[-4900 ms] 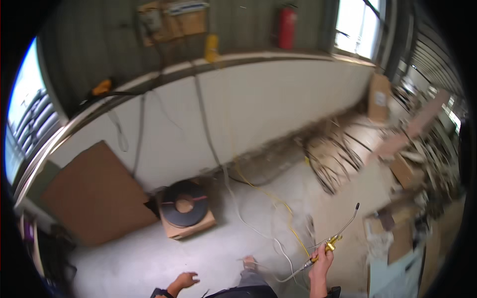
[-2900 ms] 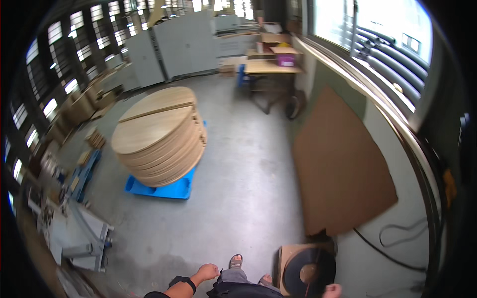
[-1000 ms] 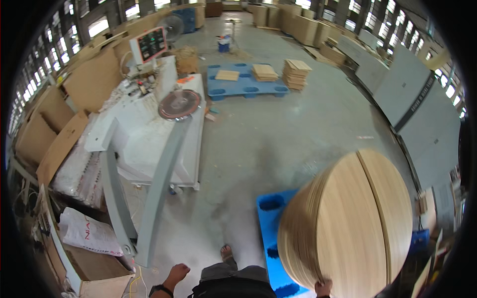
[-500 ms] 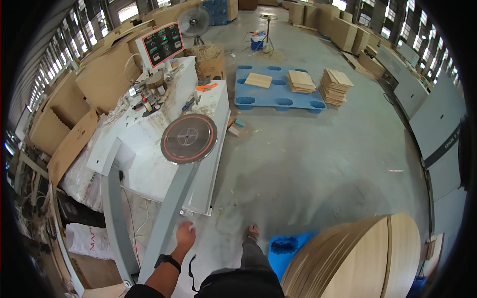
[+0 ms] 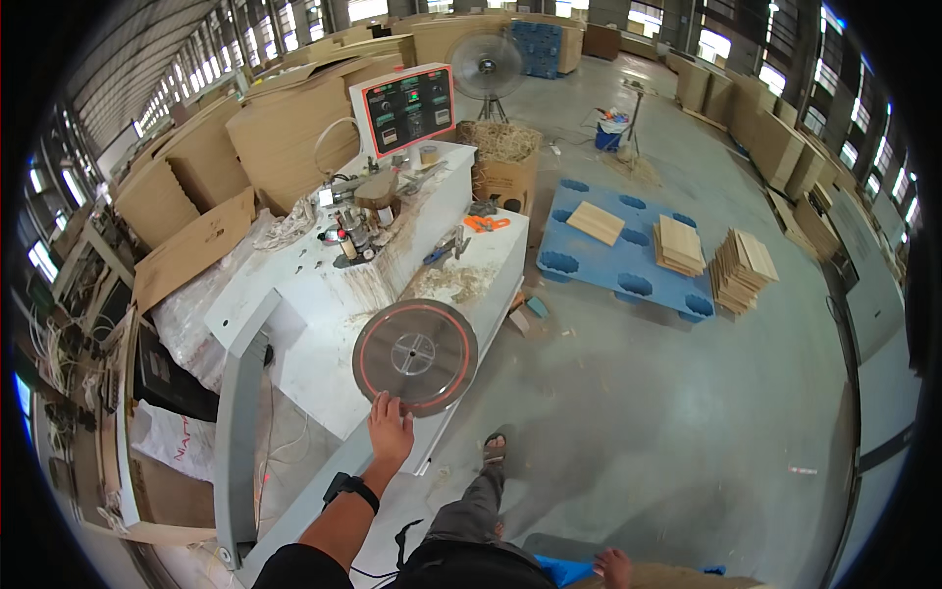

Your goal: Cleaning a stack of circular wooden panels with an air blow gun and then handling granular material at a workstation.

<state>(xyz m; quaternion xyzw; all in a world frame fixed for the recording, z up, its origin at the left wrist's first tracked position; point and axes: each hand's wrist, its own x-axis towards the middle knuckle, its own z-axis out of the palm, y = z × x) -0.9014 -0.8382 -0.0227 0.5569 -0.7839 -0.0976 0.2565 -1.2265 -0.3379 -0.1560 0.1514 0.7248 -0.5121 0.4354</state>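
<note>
My left hand [image 5: 391,432] is stretched forward with its fingers out, at the near rim of a round dark disc [image 5: 414,355]. The fingertips overlap the disc's edge; whether they press on it I cannot tell. The disc has a red ring and a pale centre and sits at the end of a grey curved arm [image 5: 329,486] on a white machine [image 5: 304,344]. At the lower edge, my right hand [image 5: 613,567] is partly in view, fingers loosely bent and nothing seen in it. Beside it show a bit of blue plastic [image 5: 564,569] and a wooden edge [image 5: 677,577].
The machine carries a control panel [image 5: 407,108] and orange-handled tool [image 5: 487,224]. Ahead, a blue pallet [image 5: 589,250] bears thin wooden boards [image 5: 679,245], with another board stack [image 5: 743,272] beside it. A carton of shavings [image 5: 505,182] and a fan [image 5: 488,67] stand behind.
My left hand has moved forward and up to the disc's rim. My right hand has come into view. The view has turned left, and the round wooden stack has mostly left it.
</note>
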